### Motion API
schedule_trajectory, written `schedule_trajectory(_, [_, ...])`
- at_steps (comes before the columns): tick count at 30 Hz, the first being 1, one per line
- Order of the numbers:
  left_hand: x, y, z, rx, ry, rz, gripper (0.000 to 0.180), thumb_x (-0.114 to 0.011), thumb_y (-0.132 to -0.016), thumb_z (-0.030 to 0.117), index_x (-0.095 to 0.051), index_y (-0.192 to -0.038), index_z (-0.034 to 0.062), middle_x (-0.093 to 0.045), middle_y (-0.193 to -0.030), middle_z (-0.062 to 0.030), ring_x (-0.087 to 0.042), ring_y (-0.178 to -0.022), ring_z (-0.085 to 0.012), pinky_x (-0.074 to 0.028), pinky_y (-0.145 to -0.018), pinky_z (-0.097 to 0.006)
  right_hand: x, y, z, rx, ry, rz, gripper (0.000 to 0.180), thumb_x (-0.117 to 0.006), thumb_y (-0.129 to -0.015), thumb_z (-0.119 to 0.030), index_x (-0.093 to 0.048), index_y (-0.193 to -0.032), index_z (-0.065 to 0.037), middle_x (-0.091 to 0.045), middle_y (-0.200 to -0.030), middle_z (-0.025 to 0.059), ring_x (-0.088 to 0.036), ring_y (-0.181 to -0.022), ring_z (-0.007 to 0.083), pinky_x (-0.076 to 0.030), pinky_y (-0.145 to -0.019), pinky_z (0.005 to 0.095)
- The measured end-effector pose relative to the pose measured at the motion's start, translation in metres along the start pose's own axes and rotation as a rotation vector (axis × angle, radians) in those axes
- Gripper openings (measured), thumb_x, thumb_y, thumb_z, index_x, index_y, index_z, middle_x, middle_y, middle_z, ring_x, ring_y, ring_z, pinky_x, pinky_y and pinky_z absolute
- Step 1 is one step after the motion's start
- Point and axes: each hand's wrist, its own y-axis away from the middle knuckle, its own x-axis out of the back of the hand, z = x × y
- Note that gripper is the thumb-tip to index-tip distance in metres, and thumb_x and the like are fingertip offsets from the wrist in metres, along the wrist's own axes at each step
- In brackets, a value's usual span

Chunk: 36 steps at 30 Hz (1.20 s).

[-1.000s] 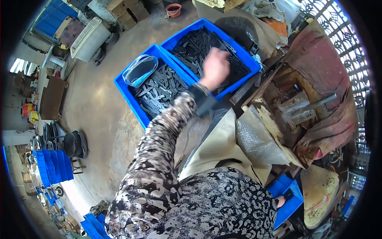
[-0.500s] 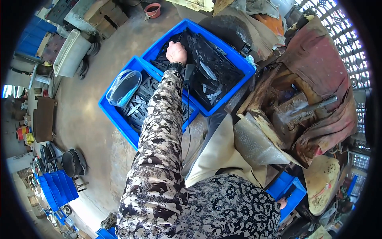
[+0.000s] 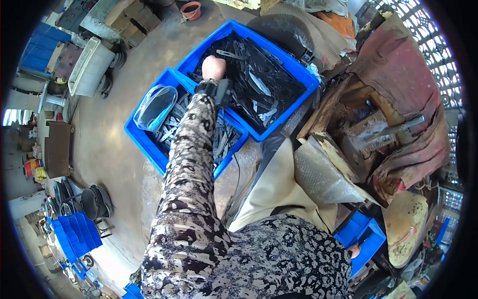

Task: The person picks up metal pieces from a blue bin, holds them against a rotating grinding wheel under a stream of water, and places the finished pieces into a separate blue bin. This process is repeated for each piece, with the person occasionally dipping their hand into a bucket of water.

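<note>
My left hand (image 3: 213,68) is closed in a fist over the black, flat strip-like parts (image 3: 254,89) in the larger blue bin (image 3: 285,123). Its fingers are mostly hidden beneath the back of the hand. A light grey strip (image 3: 230,54) lies just beyond my knuckles; whether I grip it is unclear. Under my left forearm is a second blue bin (image 3: 144,150) of grey strips, with a clear plastic bag (image 3: 156,108) on its left side. Only a small part of my right hand (image 3: 354,250) shows, at a small blue bin (image 3: 369,244) low on the right.
A dark cable (image 3: 238,174) hangs from the device on my left wrist. To the right stands a worn wooden box with metalwork (image 3: 368,132), draped with a reddish cloth (image 3: 398,74). Bubble wrap (image 3: 323,172) covers its near side. Stacked blue bins (image 3: 75,234) stand far left.
My left hand has shifted slightly left and down, its wrist turned so the dark device shows. A light grey strip now shows beyond it. My right hand stays at the small bin.
</note>
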Motion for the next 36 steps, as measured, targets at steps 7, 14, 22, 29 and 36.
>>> schedule_trajectory(7, [0.069,0.08,0.018,0.478,0.898,-0.193,0.016,-0.069,-0.08,0.015,-0.066,-0.075,0.0001,-0.057,-0.058,-0.0059,-0.052,-0.048,-0.0199,-0.041,-0.047,-0.037,0.018,0.004,-0.003,-0.239,-0.503,-0.09,0.032,-0.054,-0.093,-0.025,-0.063,-0.103,0.004,-0.067,-0.093,0.0173,-0.065,-0.081,0.0245,-0.051,-0.071,0.0329])
schedule_trajectory(14, [0.154,0.187,0.066,0.5,1.153,-0.336,0.008,-0.064,-0.086,0.009,-0.063,-0.082,0.0024,-0.05,-0.058,0.001,-0.04,-0.044,-0.0096,-0.033,-0.041,-0.025,0.026,-0.015,0.016,-0.431,-1.006,-0.136,0.03,-0.053,-0.095,-0.023,-0.056,-0.115,-0.001,-0.064,-0.092,0.008,-0.062,-0.077,0.0195,-0.05,-0.069,0.0298])
schedule_trajectory(22, [0.143,0.259,0.135,0.376,1.392,-0.641,0.006,-0.061,-0.09,0.009,-0.059,-0.091,0.0037,-0.052,-0.068,0.0026,-0.045,-0.056,-0.0053,-0.033,-0.044,-0.02,0.08,-0.025,-0.084,-0.182,-1.134,0.035,0.037,-0.051,-0.096,-0.032,-0.057,-0.12,-0.004,-0.06,-0.09,0.0028,-0.052,-0.075,0.013,-0.041,-0.063,0.0268])
schedule_trajectory(29, [0.127,0.299,0.199,0.319,1.314,-0.765,0.005,-0.058,-0.092,0.013,-0.056,-0.091,0.0082,-0.049,-0.07,0.0026,-0.044,-0.057,-0.0066,-0.029,-0.046,-0.02,0.133,-0.013,-0.203,0.077,-1.131,-0.077,0.026,-0.052,-0.097,-0.023,-0.065,-0.108,-0.003,-0.051,-0.079,-0.0028,-0.042,-0.066,0.0059,-0.033,-0.055,0.0219])
schedule_trajectory(36, [0.118,0.313,0.212,0.629,1.525,-1.032,0.004,-0.058,-0.092,0.01,-0.058,-0.091,0.0065,-0.053,-0.07,0.0022,-0.048,-0.057,-0.0053,-0.033,-0.044,-0.019,0.128,0.011,-0.245,0.21,-1.232,-0.154,0.018,-0.057,-0.096,-0.019,-0.065,-0.101,-0.004,-0.045,-0.068,-0.0087,-0.036,-0.057,0.0001,-0.026,-0.048,0.0186])
